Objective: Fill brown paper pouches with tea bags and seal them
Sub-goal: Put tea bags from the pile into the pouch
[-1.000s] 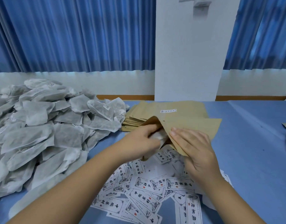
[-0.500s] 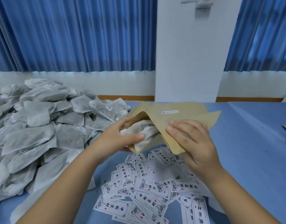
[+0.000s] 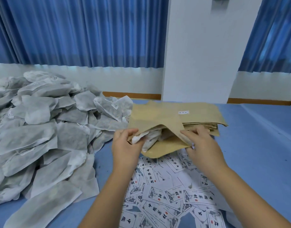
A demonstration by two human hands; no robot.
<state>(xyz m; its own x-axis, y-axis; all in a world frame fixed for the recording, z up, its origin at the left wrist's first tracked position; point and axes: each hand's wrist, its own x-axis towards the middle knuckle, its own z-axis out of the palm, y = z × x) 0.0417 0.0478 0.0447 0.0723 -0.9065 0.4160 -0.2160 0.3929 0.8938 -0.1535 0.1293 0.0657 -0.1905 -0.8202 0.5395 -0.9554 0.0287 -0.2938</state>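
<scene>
Left of the open brown paper pouch, the loose heap of grey-white mesh tea bags lies within your easy reach. Your left hand pinches a white tea-bag bundle at the pouch's mouth, with your fingertips just outside its lip. Your right hand grips the pouch's right edge, likely to spread the mouth so the bundle slides in cleanly.

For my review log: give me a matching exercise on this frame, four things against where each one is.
Things:
1 tea bag heap
2 pouch stack
3 printed labels
4 open pouch

Places:
A gripped by left hand and right hand
B scattered nearest the camera
C piled at the left of the table
D lying flat behind the hands

Pairs: 1-C, 2-D, 3-B, 4-A
</scene>
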